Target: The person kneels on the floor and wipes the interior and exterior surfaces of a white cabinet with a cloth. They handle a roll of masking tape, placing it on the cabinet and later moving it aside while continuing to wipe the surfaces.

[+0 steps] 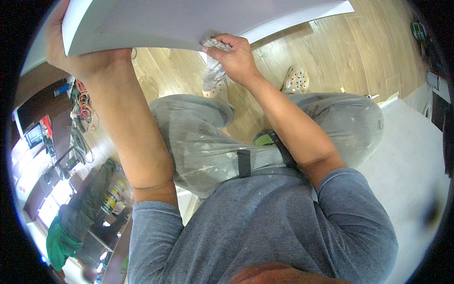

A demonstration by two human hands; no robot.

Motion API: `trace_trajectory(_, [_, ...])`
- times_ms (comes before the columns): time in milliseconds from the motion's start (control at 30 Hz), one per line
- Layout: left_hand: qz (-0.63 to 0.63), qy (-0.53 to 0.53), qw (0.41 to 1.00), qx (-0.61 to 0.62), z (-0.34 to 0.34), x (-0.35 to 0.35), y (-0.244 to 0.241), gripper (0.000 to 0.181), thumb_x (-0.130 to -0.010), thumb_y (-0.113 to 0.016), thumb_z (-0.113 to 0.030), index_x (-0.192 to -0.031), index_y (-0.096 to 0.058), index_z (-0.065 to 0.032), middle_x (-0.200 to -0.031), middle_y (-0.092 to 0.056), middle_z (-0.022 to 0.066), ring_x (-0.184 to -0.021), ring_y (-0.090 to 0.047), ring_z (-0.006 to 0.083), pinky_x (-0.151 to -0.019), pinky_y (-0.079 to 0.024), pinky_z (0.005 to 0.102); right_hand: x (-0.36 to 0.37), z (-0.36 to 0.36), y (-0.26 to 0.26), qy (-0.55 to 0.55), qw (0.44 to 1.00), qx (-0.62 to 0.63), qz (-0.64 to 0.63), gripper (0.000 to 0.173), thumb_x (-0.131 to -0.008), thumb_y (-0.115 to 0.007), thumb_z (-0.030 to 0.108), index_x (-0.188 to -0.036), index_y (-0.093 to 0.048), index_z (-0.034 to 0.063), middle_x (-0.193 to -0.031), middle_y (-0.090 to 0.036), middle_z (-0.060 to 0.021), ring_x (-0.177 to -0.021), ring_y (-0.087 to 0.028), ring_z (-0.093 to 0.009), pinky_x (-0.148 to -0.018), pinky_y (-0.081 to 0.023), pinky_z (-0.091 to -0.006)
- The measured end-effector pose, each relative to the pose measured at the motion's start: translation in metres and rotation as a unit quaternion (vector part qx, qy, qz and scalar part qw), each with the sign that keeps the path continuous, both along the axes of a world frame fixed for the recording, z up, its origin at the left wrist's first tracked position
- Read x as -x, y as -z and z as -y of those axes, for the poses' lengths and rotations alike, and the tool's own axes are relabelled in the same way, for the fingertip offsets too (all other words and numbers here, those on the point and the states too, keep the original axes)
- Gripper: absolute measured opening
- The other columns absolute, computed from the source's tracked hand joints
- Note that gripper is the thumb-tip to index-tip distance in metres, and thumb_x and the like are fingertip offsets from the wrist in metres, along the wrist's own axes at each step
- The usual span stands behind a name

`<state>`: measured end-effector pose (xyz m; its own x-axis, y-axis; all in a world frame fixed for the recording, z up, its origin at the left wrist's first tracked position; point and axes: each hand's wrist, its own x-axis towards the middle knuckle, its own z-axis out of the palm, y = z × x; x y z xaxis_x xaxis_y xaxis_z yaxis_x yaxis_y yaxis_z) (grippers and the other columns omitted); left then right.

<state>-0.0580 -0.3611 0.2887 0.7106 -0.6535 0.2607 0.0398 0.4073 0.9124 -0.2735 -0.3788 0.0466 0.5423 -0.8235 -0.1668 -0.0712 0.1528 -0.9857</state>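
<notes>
A large flat grey-white panel fills the top of the head view, its near edge running across in front of my knees. My right hand pinches a crumpled, whitish cloth with grey smudges at this near edge, and the cloth's loose end hangs down toward the floor. At the panel's left corner, my left hand is partly hidden behind the panel, with the wrist and heel of the hand against its edge. The fingers of that hand cannot be seen clearly.
Wood-look flooring lies beneath my clogs. A pale flat surface is at my right. Beyond my left arm are tangled cables, a plastic bucket and another person in a green top.
</notes>
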Motion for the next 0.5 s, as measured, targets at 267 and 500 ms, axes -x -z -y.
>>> trace_trajectory(267, [-0.042,0.102,0.994,0.010,-0.009,-0.017,0.004,0.053,-0.098,-0.050,-0.033,-0.131,-0.067,0.0058,-0.125,-0.073,0.0260,-0.115,-0.072,0.0390,-0.104,-0.055,0.0507,0.001,-0.005,-0.003,0.001,0.999,0.042,-0.015,0.037,-0.085,-0.088,0.022,-0.108,-0.076,-0.0062,-0.092,-0.077,-0.0126,-0.083,-0.068,-0.017,-0.078,-0.054,-0.0319])
trace_trajectory(500, [0.015,0.071,0.997,-0.024,-0.007,0.016,-0.003,0.059,-0.096,-0.052,-0.041,-0.140,-0.057,-0.0014,-0.121,-0.071,0.0207,-0.114,-0.073,0.0307,-0.093,-0.061,0.0396,0.002,-0.002,0.025,0.006,0.996,0.024,-0.088,0.032,-0.078,-0.087,0.024,-0.099,-0.080,0.0011,-0.104,-0.077,-0.0216,-0.098,-0.073,-0.038,-0.089,-0.056,-0.0436])
